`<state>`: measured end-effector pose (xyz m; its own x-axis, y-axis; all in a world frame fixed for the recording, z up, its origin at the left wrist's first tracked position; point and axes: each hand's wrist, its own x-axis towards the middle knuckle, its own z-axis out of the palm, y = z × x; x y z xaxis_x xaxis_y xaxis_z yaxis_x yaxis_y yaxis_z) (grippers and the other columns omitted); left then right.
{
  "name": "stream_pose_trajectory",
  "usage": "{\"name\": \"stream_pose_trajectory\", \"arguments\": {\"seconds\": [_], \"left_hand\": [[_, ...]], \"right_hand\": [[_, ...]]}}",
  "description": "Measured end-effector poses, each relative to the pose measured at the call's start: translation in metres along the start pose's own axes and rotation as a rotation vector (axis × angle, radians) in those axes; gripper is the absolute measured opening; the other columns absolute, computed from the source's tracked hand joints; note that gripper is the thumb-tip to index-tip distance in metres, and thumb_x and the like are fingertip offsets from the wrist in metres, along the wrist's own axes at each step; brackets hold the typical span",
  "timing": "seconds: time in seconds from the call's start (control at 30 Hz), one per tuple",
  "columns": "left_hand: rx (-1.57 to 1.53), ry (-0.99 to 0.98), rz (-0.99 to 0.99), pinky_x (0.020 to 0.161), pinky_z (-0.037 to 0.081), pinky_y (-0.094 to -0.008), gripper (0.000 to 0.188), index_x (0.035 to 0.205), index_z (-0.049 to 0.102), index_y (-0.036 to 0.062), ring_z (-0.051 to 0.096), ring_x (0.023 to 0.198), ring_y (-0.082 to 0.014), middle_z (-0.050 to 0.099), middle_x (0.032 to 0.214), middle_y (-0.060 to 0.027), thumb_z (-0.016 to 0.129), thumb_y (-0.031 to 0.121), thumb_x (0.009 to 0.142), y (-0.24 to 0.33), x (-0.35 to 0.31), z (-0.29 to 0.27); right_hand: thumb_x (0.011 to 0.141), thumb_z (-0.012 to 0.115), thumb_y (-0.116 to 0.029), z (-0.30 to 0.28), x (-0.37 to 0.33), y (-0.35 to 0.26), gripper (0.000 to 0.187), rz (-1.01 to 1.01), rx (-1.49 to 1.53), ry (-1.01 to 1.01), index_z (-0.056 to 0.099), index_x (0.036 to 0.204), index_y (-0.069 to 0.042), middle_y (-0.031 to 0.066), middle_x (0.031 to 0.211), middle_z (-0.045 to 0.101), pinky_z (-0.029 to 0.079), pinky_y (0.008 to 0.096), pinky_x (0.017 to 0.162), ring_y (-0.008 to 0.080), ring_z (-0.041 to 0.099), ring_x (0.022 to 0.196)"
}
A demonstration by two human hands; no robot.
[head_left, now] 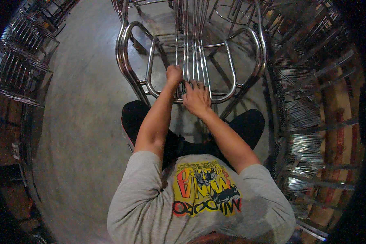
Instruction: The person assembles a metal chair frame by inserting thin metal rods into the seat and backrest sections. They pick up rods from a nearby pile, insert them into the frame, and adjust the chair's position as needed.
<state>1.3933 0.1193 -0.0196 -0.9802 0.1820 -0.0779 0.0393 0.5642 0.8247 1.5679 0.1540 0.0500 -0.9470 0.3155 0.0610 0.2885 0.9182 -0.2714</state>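
In front of me stands a shiny chrome tube chair frame [149, 69] with curved arms on both sides. Several thin metal rods [196, 61] run lengthwise over its seat and up its back. My left hand [175, 75] is closed in a fist around the leftmost metal rod [176, 49], which shows above and below it. Close to the seat's front rail [222, 99], my right hand [197, 99] lies across the other rods with its fingers spread. Its palm side and whatever lies under it are hidden.
My dark-clad legs [248, 128] sit on either side of the chair's front. Stacked slatted metal frames [22, 67] stand at the left. Along the right, bundles of metal rods [305, 114] lie in a rack with crossbars [319, 127]. Another metal frame with a round ring [232, 16] stands beyond the chair.
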Motion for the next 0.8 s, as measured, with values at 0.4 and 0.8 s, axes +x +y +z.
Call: {"name": "stream_pose_trajectory", "arguments": {"seconds": [0.4, 0.8], "left_hand": [[0.535, -0.198, 0.444, 0.076, 0.049, -0.0495, 0.025, 0.091, 0.063, -0.0024, 0.062, 0.088, -0.0421, 0.065, 0.093, -0.0228, 0.061, 0.02, 0.08, -0.051, 0.004, 0.01], [-0.224, -0.351, 0.115, 0.069, 0.05, -0.0427, 0.053, 0.115, 0.056, -0.0077, 0.062, 0.074, -0.0318, 0.065, 0.091, -0.0196, 0.051, 0.041, 0.095, -0.063, 0.021, -0.013]], "right_hand": [[0.084, 0.053, -0.024, 0.025, 0.012, 0.012, 0.039, 0.081, 0.148, -0.007, 0.059, 0.119, -0.008, 0.0175, 0.118, 0.06, 0.042, 0.0483, 0.096, 0.0366, 0.056, 0.11], [0.085, 0.065, -0.024, -0.108, -0.158, 0.217, 0.034, 0.472, 0.507, 0.649, 0.064, 0.109, 0.0, 0.0154, 0.087, 0.069, 0.051, 0.0363, 0.075, 0.0232, 0.064, 0.078]]}}
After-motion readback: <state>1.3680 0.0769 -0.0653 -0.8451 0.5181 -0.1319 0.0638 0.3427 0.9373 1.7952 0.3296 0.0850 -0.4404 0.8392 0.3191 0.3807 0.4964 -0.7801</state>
